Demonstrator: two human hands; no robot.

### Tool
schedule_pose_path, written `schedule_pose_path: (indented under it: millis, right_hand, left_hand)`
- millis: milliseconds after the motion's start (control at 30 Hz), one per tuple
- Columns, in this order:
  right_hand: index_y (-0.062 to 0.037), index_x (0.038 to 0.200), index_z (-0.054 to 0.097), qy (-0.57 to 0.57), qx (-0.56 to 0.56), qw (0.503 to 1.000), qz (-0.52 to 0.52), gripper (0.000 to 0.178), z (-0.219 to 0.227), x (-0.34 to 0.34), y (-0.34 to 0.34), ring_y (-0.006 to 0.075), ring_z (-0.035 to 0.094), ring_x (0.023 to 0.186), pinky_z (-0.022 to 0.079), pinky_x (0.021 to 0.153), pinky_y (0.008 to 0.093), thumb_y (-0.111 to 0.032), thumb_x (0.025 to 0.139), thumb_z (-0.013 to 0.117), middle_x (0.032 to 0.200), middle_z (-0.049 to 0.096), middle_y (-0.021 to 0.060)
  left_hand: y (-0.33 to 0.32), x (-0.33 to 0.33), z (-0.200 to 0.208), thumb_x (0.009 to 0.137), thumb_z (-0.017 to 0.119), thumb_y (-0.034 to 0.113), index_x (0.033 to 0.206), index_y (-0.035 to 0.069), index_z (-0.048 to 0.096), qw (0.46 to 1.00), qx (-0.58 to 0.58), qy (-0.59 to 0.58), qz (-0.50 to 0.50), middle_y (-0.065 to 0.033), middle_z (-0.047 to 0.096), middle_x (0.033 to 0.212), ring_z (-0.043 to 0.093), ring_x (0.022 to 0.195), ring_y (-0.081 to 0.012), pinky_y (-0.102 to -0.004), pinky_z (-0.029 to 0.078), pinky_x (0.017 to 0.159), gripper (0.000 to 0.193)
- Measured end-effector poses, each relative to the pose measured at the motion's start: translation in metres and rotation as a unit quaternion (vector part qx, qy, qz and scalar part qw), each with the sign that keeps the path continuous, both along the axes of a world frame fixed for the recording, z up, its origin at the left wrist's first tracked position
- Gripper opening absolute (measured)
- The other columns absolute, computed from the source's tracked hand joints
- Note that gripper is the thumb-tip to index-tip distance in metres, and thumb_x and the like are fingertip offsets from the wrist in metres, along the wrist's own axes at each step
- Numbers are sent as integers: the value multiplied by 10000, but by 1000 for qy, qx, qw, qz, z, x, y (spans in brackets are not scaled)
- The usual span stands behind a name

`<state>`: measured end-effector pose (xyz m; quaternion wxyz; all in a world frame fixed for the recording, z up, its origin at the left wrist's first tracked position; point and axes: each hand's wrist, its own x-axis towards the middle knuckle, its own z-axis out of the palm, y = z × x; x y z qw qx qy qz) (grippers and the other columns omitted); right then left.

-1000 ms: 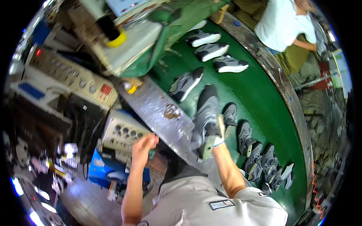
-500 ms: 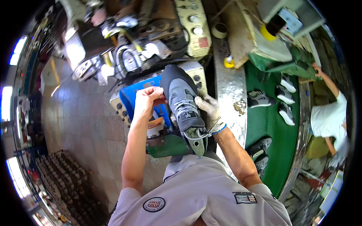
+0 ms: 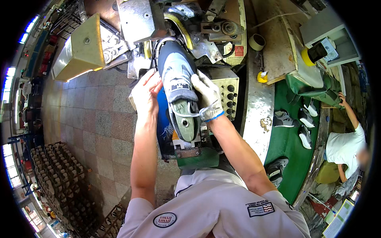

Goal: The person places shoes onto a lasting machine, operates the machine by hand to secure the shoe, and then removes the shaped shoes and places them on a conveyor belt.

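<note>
A grey shoe upper [image 3: 177, 71] with laces is stretched over a green last [image 3: 185, 123], toe pointing away from me. Its toe end sits among the metal jaws of a machine [image 3: 143, 23]. My bare left hand [image 3: 147, 91] grips the shoe's left side, fingers bunched along its edge. On the opposite side my right hand [image 3: 204, 89], in a white knit glove with a blue cuff, has its thumb on the upper; its other fingers are partly hidden. A loose lace runs across the last toward the glove.
Right of the machine is a panel of black knobs [image 3: 230, 95]. A metal ledge [image 3: 258, 115] borders a green conveyor [image 3: 291, 139] carrying several shoes [image 3: 305, 118]. Another person [image 3: 344, 146] stands beyond it. A rack [image 3: 59, 178] stands on the tiled floor at lower left.
Both hands have carried the shoe forward, and its toe has entered the machine's jaws. My view has shifted closer to the machine. Both hands stay on the shoe's sides.
</note>
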<state>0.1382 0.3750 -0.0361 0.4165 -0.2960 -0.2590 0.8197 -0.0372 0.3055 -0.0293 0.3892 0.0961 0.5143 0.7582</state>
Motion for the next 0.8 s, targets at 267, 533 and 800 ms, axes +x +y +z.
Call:
schedule_pose_path:
  millis: [267,533,800]
  right_hand:
    - [38,1179,654,-25,-4,997,-77,313,-50,-52,9,178,656,950,535,880,317,-181,959,690,1076,689,89]
    - [53,1148,688,-104,35,993,-33,319,-45,-37,22,153,655,895,538,825,292,-189,942,713,1030,707,84]
    - [30,1070,735,-98,32,993,-59,262,-46,-42,16,112,627,839,508,783,250,-188,924,728,948,712,33]
  left_hand:
    - [2,6,-2,946,617,92,1282,-119,576,998,40,-18,-36,-192,684,1175,685,1023,-224,-329,529,949,399]
    - [-16,53,-28,1082,366,489,1286,65,591,974,-3,-203,-99,-72,681,1145,664,1016,-198,-355,540,913,522]
    - [-14,42,-46,1087,371,460,1286,59,588,961,44,-248,-112,-91,672,1162,654,1038,-216,-365,529,938,497]
